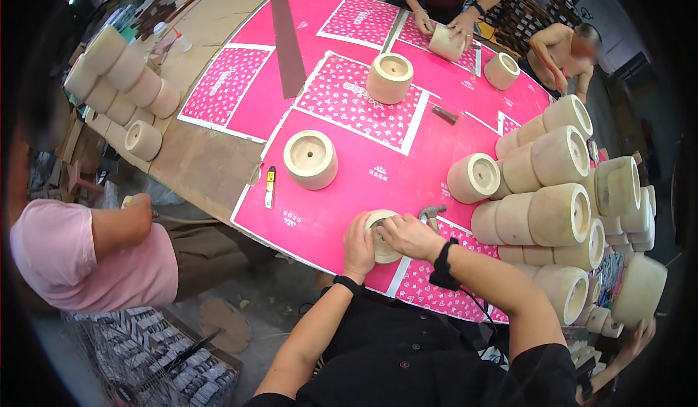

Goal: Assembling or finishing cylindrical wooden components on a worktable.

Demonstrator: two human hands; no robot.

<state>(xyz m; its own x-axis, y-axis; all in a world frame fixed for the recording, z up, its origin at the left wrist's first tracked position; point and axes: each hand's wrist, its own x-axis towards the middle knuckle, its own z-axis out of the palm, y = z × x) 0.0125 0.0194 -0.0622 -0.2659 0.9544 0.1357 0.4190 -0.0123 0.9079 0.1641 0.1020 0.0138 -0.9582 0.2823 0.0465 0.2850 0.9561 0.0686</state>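
At the near edge of the pink-covered table, a pale round wooden block (381, 253) stands with its recessed end up. My left hand (358, 247) grips the block's left side, fingers curled along the wall. Over the recess, my right hand (409, 237) has its fingertips pinched together; whatever they hold is hidden. A claw hammer (432, 213) lies just beyond my right hand. To the left, a larger wooden block (310, 160) with a small centre hole rests on the table, beside a yellow and black cutter-like tool (270, 187).
Wooden blocks (556, 214) are stacked along the right edge, and more (120, 72) at the far left. Across the table (342, 181) a person handles another block (446, 42). A person in pink (94, 254) is at left. A hand (640, 341) reaches a block at lower right.
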